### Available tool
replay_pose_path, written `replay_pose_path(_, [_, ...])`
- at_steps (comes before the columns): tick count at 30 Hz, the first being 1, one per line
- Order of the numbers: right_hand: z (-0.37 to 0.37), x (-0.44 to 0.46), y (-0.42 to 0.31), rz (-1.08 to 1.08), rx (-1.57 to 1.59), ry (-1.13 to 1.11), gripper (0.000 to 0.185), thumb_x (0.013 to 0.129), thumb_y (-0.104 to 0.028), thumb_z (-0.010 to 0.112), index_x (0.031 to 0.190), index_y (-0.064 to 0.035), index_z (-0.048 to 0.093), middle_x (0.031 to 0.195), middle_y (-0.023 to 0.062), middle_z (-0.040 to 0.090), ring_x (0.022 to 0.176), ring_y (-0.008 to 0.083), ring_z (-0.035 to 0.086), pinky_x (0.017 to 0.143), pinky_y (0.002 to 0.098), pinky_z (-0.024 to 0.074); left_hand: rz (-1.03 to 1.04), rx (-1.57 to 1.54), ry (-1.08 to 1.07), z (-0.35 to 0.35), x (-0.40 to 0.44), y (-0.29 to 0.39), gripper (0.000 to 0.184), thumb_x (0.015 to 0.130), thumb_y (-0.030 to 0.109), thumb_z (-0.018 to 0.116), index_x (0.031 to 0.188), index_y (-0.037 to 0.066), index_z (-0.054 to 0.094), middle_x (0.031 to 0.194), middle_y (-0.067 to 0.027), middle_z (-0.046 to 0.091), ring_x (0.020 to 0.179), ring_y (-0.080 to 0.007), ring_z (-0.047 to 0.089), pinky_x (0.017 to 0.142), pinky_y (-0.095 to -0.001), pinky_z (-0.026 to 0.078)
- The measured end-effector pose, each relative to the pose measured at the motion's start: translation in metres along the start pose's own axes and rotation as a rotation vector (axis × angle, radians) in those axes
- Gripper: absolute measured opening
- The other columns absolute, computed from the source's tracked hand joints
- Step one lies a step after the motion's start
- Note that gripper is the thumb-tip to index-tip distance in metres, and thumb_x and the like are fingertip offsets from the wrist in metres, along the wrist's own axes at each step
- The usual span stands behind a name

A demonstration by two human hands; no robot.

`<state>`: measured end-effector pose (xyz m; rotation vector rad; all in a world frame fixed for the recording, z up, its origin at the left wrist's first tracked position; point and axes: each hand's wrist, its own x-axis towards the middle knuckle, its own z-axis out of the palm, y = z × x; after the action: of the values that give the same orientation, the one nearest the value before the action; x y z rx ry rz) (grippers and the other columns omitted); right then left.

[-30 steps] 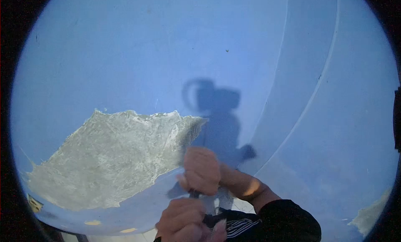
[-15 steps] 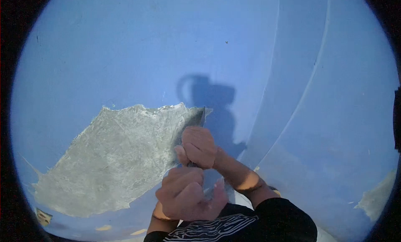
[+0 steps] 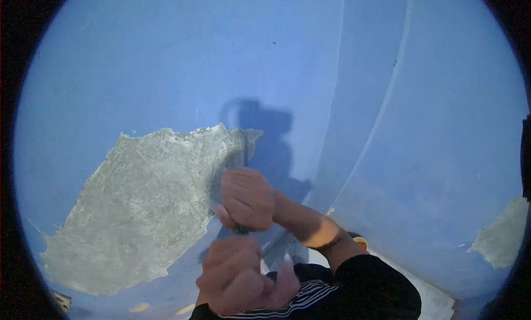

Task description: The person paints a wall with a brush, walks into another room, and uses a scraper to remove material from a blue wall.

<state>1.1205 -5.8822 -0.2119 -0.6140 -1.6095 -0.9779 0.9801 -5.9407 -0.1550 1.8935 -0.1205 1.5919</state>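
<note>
My right hand (image 3: 247, 199) is closed round a dark handle (image 3: 241, 230), of which a short piece shows between my hands. Just below it, my left hand (image 3: 235, 278) curls round the lower end, its thumb sticking out to the right; motion blurs it. Above my right hand, a thin upright dark edge shows faintly against the wall; the tool's kind cannot be made out. Both hands are in front of the right part of a bare grey patch (image 3: 144, 204) in the blue wall (image 3: 166, 60).
A shadow of a head and arms falls on the wall above my hands. Raised vertical lines run down the wall at the right. A smaller grey patch (image 3: 500, 234) is at the far right. Pale floor (image 3: 437, 298) and a partly hidden round object (image 3: 360, 242) show at lower right.
Both hands, together on the handle, have moved up the view and then left. The wall patch and shadow have shifted left and slightly up, and more floor shows at lower right.
</note>
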Motion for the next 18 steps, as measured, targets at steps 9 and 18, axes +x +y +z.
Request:
replay_pose_path(9, [-0.022, 0.011, -0.005, 0.027, -0.008, -0.192, 0.016, 0.078, -0.021, 0.064, 0.072, -0.0067, 0.059, 0.061, 0.0083, 0.051, 0.055, 0.0304, 0.053, 0.049, 0.0442, 0.0412, 0.300, -0.032, -0.147, -0.002, 0.003, -0.007, 0.030, 0.067, 0.002, 0.065, 0.055, 0.008, 0.038, 0.043, -0.0011, 0.035, 0.036, -0.0155, 0.037, 0.040, -0.0231, 0.032])
replay_pose_path(18, [-0.017, 0.024, 0.004, -0.057, 0.070, -0.096, 0.019, 0.075, -0.003, 0.062, 0.062, -0.0016, 0.049, 0.062, 0.0093, 0.047, 0.053, 0.0250, 0.047, 0.044, 0.0387, 0.0381, 0.146, 0.505, 0.188, 0.012, -0.011, -0.008, 0.032, 0.072, 0.006, 0.065, 0.053, 0.008, 0.040, 0.045, -0.0035, 0.040, 0.039, -0.0137, 0.042, 0.042, -0.0257, 0.037])
